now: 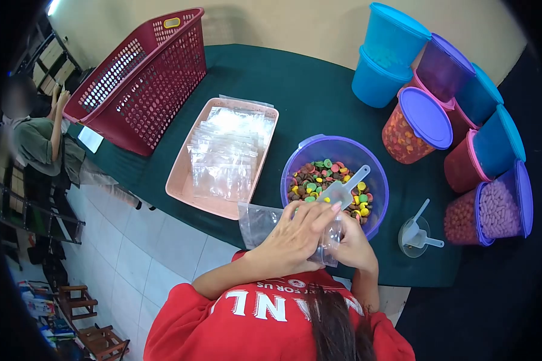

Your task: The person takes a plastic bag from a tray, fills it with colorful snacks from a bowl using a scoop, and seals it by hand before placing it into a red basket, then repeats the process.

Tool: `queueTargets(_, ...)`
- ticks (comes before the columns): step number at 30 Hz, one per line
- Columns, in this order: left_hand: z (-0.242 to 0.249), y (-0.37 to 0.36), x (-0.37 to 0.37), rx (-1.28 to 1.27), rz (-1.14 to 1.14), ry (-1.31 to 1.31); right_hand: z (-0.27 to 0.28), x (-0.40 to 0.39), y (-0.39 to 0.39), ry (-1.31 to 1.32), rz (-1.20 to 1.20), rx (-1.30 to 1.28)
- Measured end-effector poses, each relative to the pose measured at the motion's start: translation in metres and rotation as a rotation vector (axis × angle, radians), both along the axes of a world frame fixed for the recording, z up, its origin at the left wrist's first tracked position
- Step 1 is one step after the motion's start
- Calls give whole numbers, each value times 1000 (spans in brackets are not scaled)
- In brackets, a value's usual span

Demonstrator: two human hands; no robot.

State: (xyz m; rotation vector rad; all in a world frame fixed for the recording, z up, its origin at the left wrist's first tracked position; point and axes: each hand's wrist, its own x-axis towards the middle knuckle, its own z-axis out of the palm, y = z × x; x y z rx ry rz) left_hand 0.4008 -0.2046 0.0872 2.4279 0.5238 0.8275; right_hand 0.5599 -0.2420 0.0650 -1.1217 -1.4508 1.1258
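A purple bowl (295, 162) holds mixed coloured candies (319, 177). A clear plastic scoop (343, 189) rests on them, its handle pointing up and to the right. In front of the bowl both hands hold a clear plastic bag (256, 222). My left hand (292, 234) lies over the bag, fingers curled on it, with fingertips reaching the scoop's near end. My right hand (352, 246) grips the bag's right edge from below. The bag's mouth is hidden behind my left hand.
A pink tray (180, 180) of empty clear bags sits left of the bowl, a red basket (144, 84) beyond it. Blue, purple and pink lidded tubs (424, 120) of candies line the right. Two spare scoops (418, 234) lie on a round lid. Another person (39, 141) sits far left.
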Motion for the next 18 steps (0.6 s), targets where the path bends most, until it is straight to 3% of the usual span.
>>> queueTargets(1, 1, 0, -1, 0, 0, 3, 4, 2, -3, 109, 52, -109)
queueTargets(4, 5, 1, -5, -59, 59, -12, 26, 9, -8, 44, 52, -253)
queueTargets(11, 3, 4, -13, -64, 64, -71, 30, 20, -3, 83, 36, -213)
queueTargets(12, 4, 6, -15, -100, 71, -97, 27, 25, 4, 145, 2, -90)
queueTargets(14, 5, 11, -23, -116, 68, -64, 31, 42, 27, -129, -71, -51)
queueTargets(15, 4, 14, -27, -148, 63, -80, 32, 46, 38, -128, -84, -45)
queueTargets(17, 1, 21, -36, -177, 61, -83, 28, 53, 52, -1046, -134, 298)
queueTargets(18, 1, 22, -42, -173, 41, -79, 20, 56, 53, -1047, -155, 292)
